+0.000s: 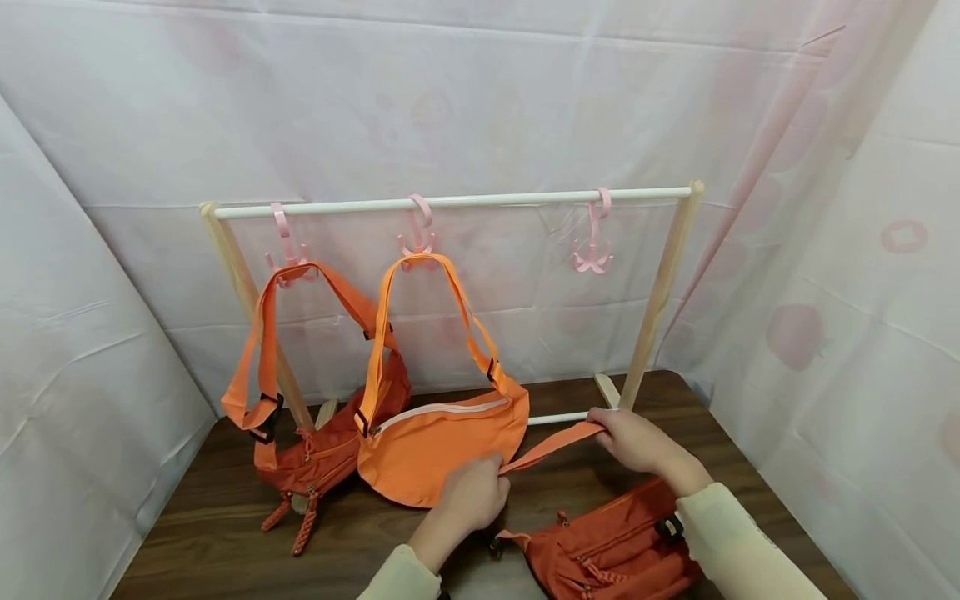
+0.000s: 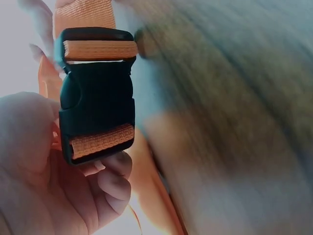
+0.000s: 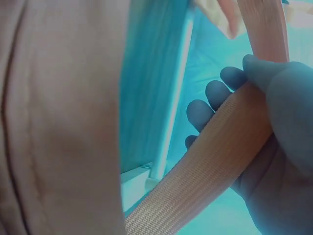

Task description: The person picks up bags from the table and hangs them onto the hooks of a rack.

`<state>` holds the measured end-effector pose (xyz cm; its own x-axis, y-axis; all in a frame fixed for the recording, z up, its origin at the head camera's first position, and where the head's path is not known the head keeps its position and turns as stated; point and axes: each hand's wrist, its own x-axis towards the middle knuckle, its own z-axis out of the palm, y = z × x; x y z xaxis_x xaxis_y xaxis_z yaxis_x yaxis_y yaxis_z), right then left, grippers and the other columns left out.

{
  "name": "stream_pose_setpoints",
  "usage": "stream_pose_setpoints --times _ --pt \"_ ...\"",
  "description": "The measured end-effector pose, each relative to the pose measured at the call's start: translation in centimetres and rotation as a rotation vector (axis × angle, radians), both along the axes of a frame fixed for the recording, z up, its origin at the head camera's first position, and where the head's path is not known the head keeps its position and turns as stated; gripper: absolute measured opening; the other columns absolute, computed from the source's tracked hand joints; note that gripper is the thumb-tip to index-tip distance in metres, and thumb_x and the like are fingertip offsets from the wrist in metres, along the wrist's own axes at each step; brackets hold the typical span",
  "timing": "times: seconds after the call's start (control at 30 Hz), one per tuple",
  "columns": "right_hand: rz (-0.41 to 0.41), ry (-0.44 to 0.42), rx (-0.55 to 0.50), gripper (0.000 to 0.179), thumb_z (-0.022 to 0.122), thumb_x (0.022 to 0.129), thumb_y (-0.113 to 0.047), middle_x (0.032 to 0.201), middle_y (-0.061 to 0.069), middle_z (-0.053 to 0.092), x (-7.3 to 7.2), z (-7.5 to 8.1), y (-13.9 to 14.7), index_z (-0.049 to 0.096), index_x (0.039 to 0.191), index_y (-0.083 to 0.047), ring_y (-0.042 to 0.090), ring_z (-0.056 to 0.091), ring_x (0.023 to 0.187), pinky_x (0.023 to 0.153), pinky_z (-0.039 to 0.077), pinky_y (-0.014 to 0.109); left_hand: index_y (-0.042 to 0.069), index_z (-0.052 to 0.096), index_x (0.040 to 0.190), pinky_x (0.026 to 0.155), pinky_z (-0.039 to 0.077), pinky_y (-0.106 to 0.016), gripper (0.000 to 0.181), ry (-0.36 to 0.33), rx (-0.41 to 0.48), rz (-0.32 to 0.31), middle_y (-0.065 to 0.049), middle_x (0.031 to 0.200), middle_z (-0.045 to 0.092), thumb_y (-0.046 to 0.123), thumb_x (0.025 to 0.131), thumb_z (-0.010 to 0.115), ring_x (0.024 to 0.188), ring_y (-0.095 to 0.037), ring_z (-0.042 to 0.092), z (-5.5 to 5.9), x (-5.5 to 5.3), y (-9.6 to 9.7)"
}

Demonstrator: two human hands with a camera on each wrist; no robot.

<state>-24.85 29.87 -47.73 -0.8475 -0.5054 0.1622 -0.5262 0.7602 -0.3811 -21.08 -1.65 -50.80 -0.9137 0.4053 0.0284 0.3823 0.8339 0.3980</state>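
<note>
A rust-orange waist bag [image 1: 600,550] with zips and a braided pull lies at the table's front right. Its strap [image 1: 551,446] is stretched between both hands. My left hand [image 1: 467,497] holds the strap's left end, in front of the bright orange bag. Seen from the left wrist, a fastened black buckle [image 2: 98,98] on webbing sits against that hand's fingers. Farther right, my right hand [image 1: 637,443] pinches the strap above the waist bag; in the right wrist view the webbing [image 3: 210,152] runs across the palm under the thumb. The right sleeve covers part of the bag.
A rack with a white rail [image 1: 502,201] and wooden posts stands on the dark wooden table [image 1: 225,533]. From its pink hooks hang a bright orange bag [image 1: 442,446] in the middle and a rust-orange bag [image 1: 330,458] at left. The right pink hook [image 1: 592,250] holds nothing.
</note>
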Motion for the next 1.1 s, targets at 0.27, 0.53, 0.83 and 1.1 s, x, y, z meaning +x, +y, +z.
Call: stream_pose_setpoints --times 0.27,0.53,0.83,1.1 --pt "0.012 -0.035 -0.082 0.01 0.067 0.105 -0.009 0.079 -0.008 0.058 0.2 1.2 0.5 0.065 0.098 -0.016 0.006 0.049 0.066 0.066 0.044 0.031 0.009 0.063 0.103 0.059 0.045 -0.034 0.007 -0.061 0.248 0.036 -0.002 0.081 0.058 0.01 0.104 0.056 0.064 -0.015 0.052 0.6 0.2 -0.8" --pt "0.034 -0.117 -0.192 0.018 0.062 0.105 -0.003 0.083 -0.006 0.057 0.4 2.1 1.1 0.064 0.099 -0.02 0.006 0.047 0.062 0.064 0.044 0.029 0.004 0.062 0.12 0.062 0.054 -0.034 0.026 -0.198 0.66 0.07 -0.005 0.074 0.063 -0.005 0.103 0.046 0.067 -0.022 0.068 1.1 0.1 -1.5" --pt "0.086 -0.241 -0.306 0.004 0.065 0.108 -0.014 0.083 -0.001 0.062 1.3 4.4 1.1 0.067 0.111 -0.015 0.01 0.053 0.064 0.06 0.048 0.029 0.006 0.064 0.123 0.056 0.043 -0.027 0.031 -0.173 0.836 0.107 -0.008 0.081 0.059 -0.006 0.104 0.043 0.062 -0.016 0.052 2.4 0.0 -2.0" --pt "0.159 -0.281 -0.392 0.022 0.061 0.11 -0.016 0.085 0.007 0.063 1.5 5.8 1.8 0.063 0.132 -0.012 0.02 0.059 0.062 0.058 0.054 0.035 0.009 0.065 0.124 0.056 0.04 -0.027 0.028 -0.15 0.893 0.142 -0.006 0.083 0.058 0.001 0.106 0.045 0.063 -0.014 0.047 3.3 -0.2 -2.8"
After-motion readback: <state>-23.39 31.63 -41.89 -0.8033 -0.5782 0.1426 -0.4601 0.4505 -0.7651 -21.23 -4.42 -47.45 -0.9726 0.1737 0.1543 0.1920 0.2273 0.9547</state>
